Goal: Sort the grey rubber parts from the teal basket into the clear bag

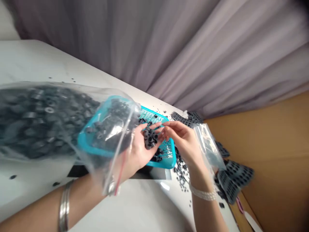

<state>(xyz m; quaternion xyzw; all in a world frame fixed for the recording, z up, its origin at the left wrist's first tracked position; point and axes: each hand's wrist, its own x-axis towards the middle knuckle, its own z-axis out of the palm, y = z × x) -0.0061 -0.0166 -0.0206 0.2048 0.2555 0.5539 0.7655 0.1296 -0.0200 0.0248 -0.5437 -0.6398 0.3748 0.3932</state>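
My left hand (139, 148) is palm up and cupped, holding a heap of small black rubber pieces (151, 137), some with a hole through them. My right hand (180, 135) has thumb and fingers pinched together at the left fingertips; whatever is between them is too small to make out. Below both hands stands a turquoise plastic basket (172, 158) with more black pieces in it. A clear zip bag (120, 129), its bulk full of the same pieces (45, 122), lies from the left across the basket, with its zip edge over my left wrist.
Loose black bits (181, 170) are scattered on the white table (145, 206) right of the basket. Perforated black sheets (234, 177) and another clear plastic bag (210, 145) lie at the right, beside a brown cardboard panel (270, 141). A grey curtain (145, 42) hangs behind.
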